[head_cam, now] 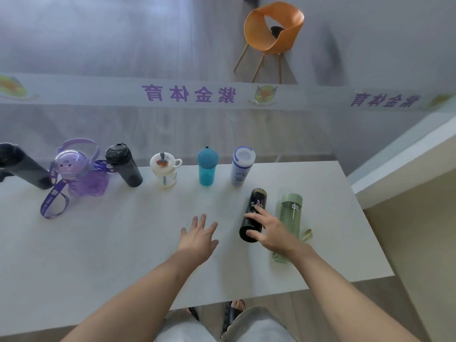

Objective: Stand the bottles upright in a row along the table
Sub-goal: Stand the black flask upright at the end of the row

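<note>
Several bottles stand upright in a row along the far edge of the white table (123, 243): a dark grey one (22, 166), a purple one with a strap (79, 174), a black one (123, 164), a small white cup (165, 171), a teal one (207, 166) and a white-blue one (240, 166). Nearer, on the right, a black bottle (255, 206) lies on its side with my right hand (269, 230) wrapped over its lower part. A green bottle (291, 218) lies flat just right of it. My left hand (198, 236) hovers with fingers spread, holding nothing.
A frosted glass wall with purple lettering (190, 95) runs behind the table. An orange chair (271, 33) stands beyond it. The table's right edge (370, 230) meets a beige ledge. My legs and sandalled feet (237, 307) are below the near edge.
</note>
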Demonstrator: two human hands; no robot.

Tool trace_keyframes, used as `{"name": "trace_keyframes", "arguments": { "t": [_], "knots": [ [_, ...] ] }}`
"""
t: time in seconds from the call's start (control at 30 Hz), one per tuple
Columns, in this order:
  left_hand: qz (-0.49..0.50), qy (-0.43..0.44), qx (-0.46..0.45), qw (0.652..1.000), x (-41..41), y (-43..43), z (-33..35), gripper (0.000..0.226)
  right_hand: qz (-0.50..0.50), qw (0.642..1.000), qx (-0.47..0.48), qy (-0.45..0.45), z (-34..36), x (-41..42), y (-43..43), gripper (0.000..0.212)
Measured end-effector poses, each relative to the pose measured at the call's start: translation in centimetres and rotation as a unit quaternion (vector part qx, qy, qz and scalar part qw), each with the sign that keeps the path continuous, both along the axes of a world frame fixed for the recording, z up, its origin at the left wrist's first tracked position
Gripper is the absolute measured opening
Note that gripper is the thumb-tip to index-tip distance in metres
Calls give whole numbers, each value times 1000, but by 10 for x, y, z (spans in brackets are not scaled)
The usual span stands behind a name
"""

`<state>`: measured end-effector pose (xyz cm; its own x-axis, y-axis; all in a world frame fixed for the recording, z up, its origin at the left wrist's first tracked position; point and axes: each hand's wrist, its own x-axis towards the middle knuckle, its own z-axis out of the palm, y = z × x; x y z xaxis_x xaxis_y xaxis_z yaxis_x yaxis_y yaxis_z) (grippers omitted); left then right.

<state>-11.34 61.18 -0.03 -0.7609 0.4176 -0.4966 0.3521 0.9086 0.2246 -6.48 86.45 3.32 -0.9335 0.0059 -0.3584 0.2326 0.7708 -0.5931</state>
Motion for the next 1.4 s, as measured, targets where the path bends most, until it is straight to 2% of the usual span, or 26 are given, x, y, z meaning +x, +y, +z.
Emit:
{"name": "trace_keyframes", "arguments": {
  "t": [0.17,0.33,0.4,0.53,0.7,0.93,1.0,1.13,1.27,1.4],
  "knots": [
    [19,14,17,1000,4,23,19,57,-90,993,-57,52,26,-24,22,36],
    [41,38,38,998,-4,51,26,59,-183,979,-79,45,36,-59,63,24],
    [61,61,54,995,-10,69,30,59,-190,978,-73,46,36,-72,85,29],
    [100,107,48,988,-10,114,34,59,-174,979,-93,48,34,-89,120,46],
    [134,116,21,984,2,155,34,59,-136,979,-148,42,29,-98,135,44],
    [187,124,-2,974,9,179,44,60,-61,982,-180,13,29,-103,143,54],
    [198,123,-4,972,11,182,46,60,-36,981,-189,15,30,-101,144,61],
    [200,124,-13,972,14,184,47,62,8,987,-145,64,27,-96,139,85],
    [197,126,-15,972,11,187,47,61,-2,984,-126,125,20,-101,138,70],
    [198,129,-21,971,6,189,49,61,-24,985,-126,120,22,-123,148,75]
  ]
}}
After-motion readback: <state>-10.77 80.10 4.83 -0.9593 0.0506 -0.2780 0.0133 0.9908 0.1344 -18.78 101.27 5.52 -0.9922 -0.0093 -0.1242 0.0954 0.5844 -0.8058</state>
